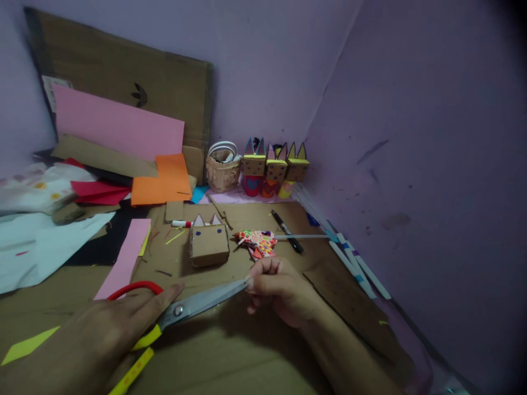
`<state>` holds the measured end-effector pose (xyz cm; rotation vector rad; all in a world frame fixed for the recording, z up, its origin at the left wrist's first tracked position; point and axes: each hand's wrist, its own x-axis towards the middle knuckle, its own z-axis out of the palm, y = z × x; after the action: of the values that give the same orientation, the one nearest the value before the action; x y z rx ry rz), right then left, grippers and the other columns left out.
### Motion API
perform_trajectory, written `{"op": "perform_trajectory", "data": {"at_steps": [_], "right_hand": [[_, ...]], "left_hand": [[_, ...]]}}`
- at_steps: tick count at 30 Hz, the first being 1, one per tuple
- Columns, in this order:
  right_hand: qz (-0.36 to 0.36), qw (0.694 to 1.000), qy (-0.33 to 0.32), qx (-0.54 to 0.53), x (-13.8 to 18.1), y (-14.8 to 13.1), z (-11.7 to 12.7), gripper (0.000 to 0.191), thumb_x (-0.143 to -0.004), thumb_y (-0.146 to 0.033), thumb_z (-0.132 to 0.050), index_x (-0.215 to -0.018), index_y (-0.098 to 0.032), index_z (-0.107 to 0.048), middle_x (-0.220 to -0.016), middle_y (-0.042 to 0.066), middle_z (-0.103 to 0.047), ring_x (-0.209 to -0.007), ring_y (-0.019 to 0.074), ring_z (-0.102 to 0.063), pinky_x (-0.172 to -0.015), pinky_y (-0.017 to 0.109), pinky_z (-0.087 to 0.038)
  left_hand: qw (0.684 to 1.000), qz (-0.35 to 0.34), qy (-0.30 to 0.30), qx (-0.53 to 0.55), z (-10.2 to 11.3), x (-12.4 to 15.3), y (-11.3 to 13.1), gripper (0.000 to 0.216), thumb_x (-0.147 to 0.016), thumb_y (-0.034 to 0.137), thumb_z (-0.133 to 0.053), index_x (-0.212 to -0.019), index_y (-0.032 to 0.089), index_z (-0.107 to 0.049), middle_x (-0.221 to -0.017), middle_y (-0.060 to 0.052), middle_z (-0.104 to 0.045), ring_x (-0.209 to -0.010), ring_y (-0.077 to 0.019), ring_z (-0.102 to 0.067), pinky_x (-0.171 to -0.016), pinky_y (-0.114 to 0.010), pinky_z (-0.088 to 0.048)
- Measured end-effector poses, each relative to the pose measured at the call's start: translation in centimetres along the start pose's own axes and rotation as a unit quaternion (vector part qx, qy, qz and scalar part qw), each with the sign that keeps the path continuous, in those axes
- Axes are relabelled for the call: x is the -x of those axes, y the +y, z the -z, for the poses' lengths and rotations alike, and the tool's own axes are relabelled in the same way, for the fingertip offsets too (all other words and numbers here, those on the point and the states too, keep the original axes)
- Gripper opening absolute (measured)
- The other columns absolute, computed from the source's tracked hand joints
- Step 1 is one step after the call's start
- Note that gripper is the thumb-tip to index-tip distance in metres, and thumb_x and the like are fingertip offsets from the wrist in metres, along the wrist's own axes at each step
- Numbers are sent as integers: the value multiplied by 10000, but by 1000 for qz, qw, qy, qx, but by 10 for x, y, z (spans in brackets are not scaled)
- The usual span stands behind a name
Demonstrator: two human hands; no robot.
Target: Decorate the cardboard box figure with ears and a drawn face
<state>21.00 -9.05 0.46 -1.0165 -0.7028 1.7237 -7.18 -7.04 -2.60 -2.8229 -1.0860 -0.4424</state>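
My left hand (119,326) is wrapped round a pair of scissors (206,302) with red and yellow handles. The blades look closed and point right. At their tip, the fingers of my right hand (282,288) are pinched together; whether they grip the tip itself or some small piece is too unclear to tell. Behind the blades stands a small cardboard box (209,247) with pointed ears and blue eyes. A glue gun (258,241) with a flowery cover lies just beyond my right hand, a clear glue stick in its back end.
A black marker (287,231) lies behind the glue gun. Glue sticks (362,263) line the right wall. Three cat figures (269,170) and a wicker basket (223,169) stand at the back. Orange paper (164,184) and a pink strip (127,255) lie left.
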Motion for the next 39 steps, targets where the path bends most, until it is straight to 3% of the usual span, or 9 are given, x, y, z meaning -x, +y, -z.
{"op": "perform_trajectory", "data": {"at_steps": [6, 16, 23, 31, 39], "right_hand": [[1, 1000, -4, 7, -1, 1, 2, 163, -453, -177, -808, -513, -141, -661, -411, -34, -613, -331, 68, -513, -389, 201, -502], [2, 1000, -7, 1, 0, 1, 0, 142, -467, -176, -799, -518, -150, -669, -402, -43, -613, -324, 64, -516, -390, 196, -521], [-4, 1000, -1, 5, 0, 0, -1, 141, -459, -178, -799, -509, -148, -671, -405, -42, -619, -317, 65, -527, -382, 184, -521], [3, 1000, 1, -10, 0, 1, -1, 184, -460, -193, -826, -510, -143, -656, -409, -47, -593, -342, 56, -504, -402, 198, -529], [0, 1000, 1, 13, -1, 2, 2, 140, -462, -171, -788, -518, -144, -662, -406, -38, -606, -328, 70, -530, -393, 194, -508]], "left_hand": [[999, 12, -50, 11, 3, 1, -2, 586, -790, 82, -363, -1286, 341, -540, -973, 19, -733, -699, -154, -693, -701, -241, -529], [996, -6, -77, -52, 4, -4, -1, 588, -792, 85, -343, -1313, 297, -514, -915, -2, -721, -628, -176, -665, -658, -280, -545], [998, -22, -28, -52, 9, -5, 1, 516, -820, 65, -310, -1206, 289, -570, -941, -10, -726, -691, -186, -691, -610, -260, -516], [999, -27, 7, -40, -6, 2, -6, 580, -816, 107, -302, -1341, 292, -465, -902, -11, -735, -674, -194, -687, -588, -274, -513], [997, -20, -8, -69, -5, 3, -5, 560, -821, 142, -273, -1313, 297, -491, -922, -43, -734, -696, -201, -691, -588, -294, -519]]}}
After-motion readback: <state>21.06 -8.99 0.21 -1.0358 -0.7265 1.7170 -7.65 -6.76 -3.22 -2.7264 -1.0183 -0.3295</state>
